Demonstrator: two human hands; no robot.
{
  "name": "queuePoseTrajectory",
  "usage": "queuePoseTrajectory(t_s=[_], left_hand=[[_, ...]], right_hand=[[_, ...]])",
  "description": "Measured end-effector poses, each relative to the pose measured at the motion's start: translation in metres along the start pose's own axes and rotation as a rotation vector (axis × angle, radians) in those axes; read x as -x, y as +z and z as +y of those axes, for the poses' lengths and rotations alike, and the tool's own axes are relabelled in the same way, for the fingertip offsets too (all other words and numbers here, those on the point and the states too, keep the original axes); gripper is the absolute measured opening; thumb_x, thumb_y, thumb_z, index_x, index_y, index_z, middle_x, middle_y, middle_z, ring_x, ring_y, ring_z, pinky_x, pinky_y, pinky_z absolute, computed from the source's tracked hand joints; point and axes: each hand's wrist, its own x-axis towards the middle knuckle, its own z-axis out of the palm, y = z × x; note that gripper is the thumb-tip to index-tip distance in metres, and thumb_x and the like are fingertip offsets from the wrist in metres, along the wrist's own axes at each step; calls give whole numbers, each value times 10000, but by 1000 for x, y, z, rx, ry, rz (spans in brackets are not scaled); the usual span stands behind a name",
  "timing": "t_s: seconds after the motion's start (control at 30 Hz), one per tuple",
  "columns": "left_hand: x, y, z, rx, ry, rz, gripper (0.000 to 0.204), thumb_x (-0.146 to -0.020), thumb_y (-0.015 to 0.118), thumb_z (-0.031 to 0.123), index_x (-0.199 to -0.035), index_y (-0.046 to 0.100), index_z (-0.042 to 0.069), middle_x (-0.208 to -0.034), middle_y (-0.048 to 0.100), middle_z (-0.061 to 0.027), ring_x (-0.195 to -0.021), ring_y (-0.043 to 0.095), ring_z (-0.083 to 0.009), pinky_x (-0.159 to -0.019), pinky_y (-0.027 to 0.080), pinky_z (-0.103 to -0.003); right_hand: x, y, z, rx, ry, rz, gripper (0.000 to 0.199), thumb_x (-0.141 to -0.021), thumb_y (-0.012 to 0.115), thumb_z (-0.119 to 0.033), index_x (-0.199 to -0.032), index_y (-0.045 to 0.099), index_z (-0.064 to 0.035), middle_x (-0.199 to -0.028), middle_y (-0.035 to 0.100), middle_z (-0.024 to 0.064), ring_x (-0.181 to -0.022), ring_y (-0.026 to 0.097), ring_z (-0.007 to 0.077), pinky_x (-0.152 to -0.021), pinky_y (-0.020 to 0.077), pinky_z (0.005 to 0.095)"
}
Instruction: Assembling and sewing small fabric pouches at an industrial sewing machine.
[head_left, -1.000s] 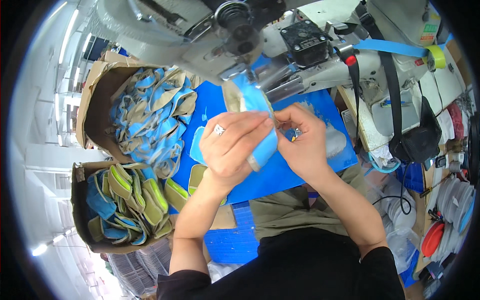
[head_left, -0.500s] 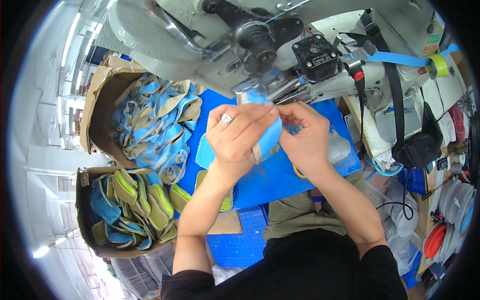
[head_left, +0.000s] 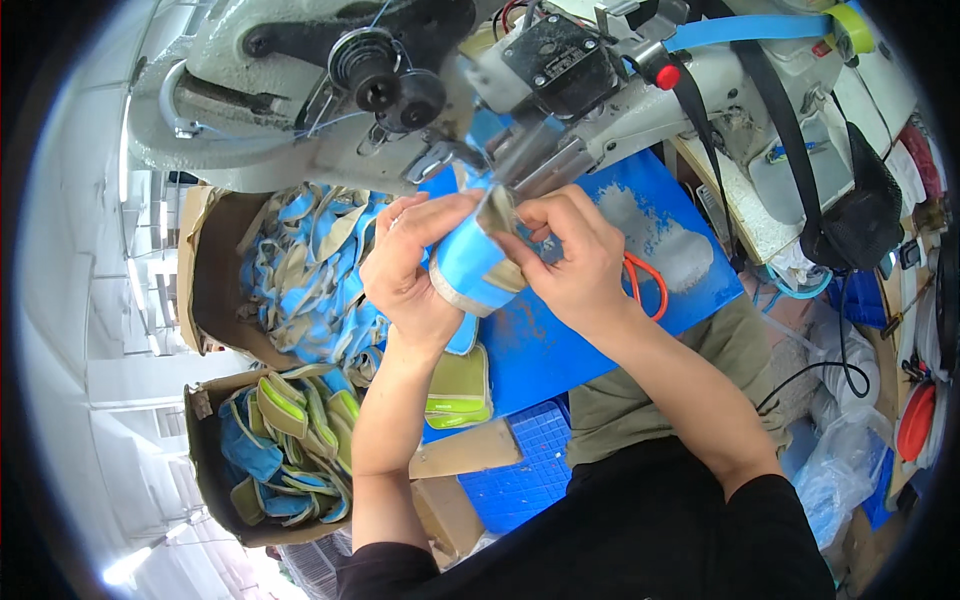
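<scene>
A curled blue and beige fabric piece [head_left: 470, 262] with a pale edge binding is between my hands, just below the needle area of a sewing machine [head_left: 290, 110]. My left hand [head_left: 412, 268] is wrapped round its left side, fingers reaching over the top. My right hand [head_left: 578, 255] pinches its right edge between thumb and fingers. The fabric's upper end reaches to the metal binding guide [head_left: 545, 165], where blur hides the exact contact. Olive-green pads [head_left: 460, 385] with bright green edges lie on the blue work surface [head_left: 545, 350] below my left hand.
A cardboard box [head_left: 215, 270] of blue and beige strips stands at left; another box [head_left: 205, 450] below it holds green and blue pads. Red-orange scissor handles [head_left: 655, 285] lie right of my right hand. Blue tape [head_left: 750, 32] runs toward the machine from the right.
The whole view has shifted, with the machine now further left. The fabric piece has been turned and curls more into a loop. My right fingers have moved onto its edge.
</scene>
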Motion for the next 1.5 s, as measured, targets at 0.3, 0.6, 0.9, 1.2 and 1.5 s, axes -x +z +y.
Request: queuePoseTrajectory(t_s=[0.3,0.6,0.9,1.2,1.5], left_hand=[[7,-2,8,-249,299,-100,256,-789,800,214,-1023,778,113,-1099,780,-27,-1006,741,-192,-1012,452,-398],[3,-2,16,-299,323,-115,275,-742,755,171,-1008,802,118,-1060,783,-7,-994,735,-170,-976,437,-388],[-2,11,11,-307,262,-37,167,-778,797,117,-945,790,122,-1042,790,-9,-985,747,-161,-967,436,-379],[19,9,-3,-91,21,125,360,-820,818,131,-1151,707,46,-1045,790,-93,-957,765,-240,-1036,455,-468],[16,8,19,-259,188,-66,295,-748,800,132,-1042,796,110,-1111,773,-32,-1059,747,-217,-991,439,-364]], right_hand=[[13,6,-2,-37,82,15,221,-797,848,-29,-966,706,-47,-894,716,93,-762,737,238,-640,567,331],[10,-10,-1,-252,324,-76,213,-831,793,55,-1021,717,-6,-934,753,97,-852,762,181,-777,610,306],[-25,-24,-16,-559,611,-214,201,-852,756,76,-1047,724,42,-922,752,64,-828,702,87,-732,580,248],[-23,-34,-23,-436,549,-283,216,-887,773,30,-1092,704,23,-865,659,-3,-738,587,19,-605,476,184],[-16,-33,-15,-401,515,-324,185,-876,773,-27,-1059,756,-7,-825,717,39,-712,662,88,-640,534,261]])
